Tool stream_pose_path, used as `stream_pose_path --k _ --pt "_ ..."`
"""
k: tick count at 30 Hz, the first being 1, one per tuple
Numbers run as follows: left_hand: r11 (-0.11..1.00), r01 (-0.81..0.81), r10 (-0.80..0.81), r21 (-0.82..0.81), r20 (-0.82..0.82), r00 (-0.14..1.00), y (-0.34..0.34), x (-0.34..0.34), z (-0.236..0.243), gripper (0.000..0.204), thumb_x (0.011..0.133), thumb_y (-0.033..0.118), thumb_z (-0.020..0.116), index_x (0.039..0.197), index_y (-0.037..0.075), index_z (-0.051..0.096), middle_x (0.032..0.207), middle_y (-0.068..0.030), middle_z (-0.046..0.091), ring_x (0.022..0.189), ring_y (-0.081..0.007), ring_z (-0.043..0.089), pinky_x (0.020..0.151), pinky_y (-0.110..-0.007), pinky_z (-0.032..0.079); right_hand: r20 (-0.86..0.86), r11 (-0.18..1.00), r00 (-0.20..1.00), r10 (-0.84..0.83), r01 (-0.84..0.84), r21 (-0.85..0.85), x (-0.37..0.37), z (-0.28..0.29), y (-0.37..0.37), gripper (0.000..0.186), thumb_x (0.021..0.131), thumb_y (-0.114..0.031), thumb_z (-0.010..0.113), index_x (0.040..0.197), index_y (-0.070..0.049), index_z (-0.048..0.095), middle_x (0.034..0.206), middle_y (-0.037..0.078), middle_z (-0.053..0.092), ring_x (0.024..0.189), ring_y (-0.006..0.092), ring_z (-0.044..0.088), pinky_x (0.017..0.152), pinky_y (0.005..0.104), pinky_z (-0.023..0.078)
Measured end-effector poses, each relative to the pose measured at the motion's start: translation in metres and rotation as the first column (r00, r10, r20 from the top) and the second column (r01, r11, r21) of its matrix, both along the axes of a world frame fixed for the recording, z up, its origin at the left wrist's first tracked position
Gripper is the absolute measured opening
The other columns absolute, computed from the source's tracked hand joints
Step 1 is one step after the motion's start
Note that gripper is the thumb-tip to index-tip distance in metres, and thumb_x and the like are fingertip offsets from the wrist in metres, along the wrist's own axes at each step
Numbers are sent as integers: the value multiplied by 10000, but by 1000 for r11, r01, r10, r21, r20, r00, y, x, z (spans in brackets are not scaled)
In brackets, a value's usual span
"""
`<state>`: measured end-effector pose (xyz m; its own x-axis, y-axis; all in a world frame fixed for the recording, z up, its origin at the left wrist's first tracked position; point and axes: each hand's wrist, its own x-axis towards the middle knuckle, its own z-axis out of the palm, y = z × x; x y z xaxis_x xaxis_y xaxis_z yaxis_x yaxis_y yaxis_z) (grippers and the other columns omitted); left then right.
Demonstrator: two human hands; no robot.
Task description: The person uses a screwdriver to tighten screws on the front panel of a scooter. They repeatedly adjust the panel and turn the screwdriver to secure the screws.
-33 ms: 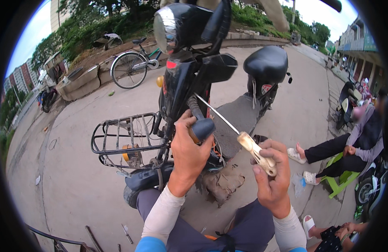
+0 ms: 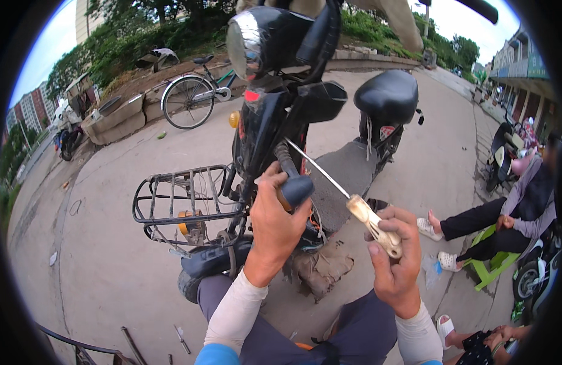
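Note:
My left hand (image 2: 273,228) is closed around a turn signal lamp (image 2: 298,189) with a dark housing and an amber side. Its ribbed stalk runs up to the black front panel (image 2: 262,125) of an electric scooter. In my right hand (image 2: 397,267) is a screwdriver (image 2: 367,214) with a worn cream handle, gripped between thumb and fingers. The shaft slants up and left, its tip meeting the scooter's body beside the top of the stalk. What the tip touches there is too small to make out. Above both hands sits the round headlight (image 2: 237,45).
A black wire basket (image 2: 189,218) juts out left of my left hand. Behind lies the scooter's footboard (image 2: 338,182) and black seat (image 2: 387,94). Two people sit at the right, one on a green stool (image 2: 486,277). Tools, including a metal rod (image 2: 133,344), lie at lower left.
The scooter and both hands appear slightly farther right in the picture. Both grips and the screwdriver's contact with the scooter look the same.

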<state>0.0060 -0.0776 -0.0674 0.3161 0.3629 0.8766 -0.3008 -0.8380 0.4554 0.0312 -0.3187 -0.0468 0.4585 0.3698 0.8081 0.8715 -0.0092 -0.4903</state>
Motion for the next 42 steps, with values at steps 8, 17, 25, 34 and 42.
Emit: stream_pose_path --k 8,17,25,34,42 --pt "986 -44 42 163 18 999 12 -6 3 641 700 11 949 1224 -24 580 1345 -354 686 1144 -503 736 966 -488 616 -72 994 994 78 -72 81 1 -23 6 372 972 75 657 1317 26 528 1344 230 538 1018 226 680 922 353 582" --pt "987 -30 21 158 54 998 15 -10 9 651 660 44 969 1199 -16 609 1285 -328 723 1111 -460 751 958 -481 611 -164 991 986 42 -20 129 7 -26 2 336 1047 -28 650 1357 19 528 1376 204 560 1032 213 697 950 367 585" --pt "979 -33 33 202 5 999 28 -27 27 489 742 230 941 1090 2 683 1189 -228 749 975 -389 718 855 -459 576 -170 991 980 101 -85 100 23 19 -9 320 1072 -58 637 1368 28 552 1353 200 591 1023 214 693 951 374 581" --pt "978 -206 203 -3 -151 967 57 -9 73 715 911 381 864 1411 -27 556 1349 -276 625 1194 -509 657 1033 -515 522 -81 994 991 108 -106 28 22 28 -11 331 1010 96 631 1334 44 587 1379 203 594 1051 217 744 943 330 599" --pt "989 -141 141 34 -443 885 82 26 114 1219 851 664 801 1620 -146 312 1465 -425 582 1309 -542 646 1085 -519 533 70 999 997 21 -17 -46 17 32 -7 408 912 136 720 1293 26 629 1295 226 647 1074 292 712 918 356 582"
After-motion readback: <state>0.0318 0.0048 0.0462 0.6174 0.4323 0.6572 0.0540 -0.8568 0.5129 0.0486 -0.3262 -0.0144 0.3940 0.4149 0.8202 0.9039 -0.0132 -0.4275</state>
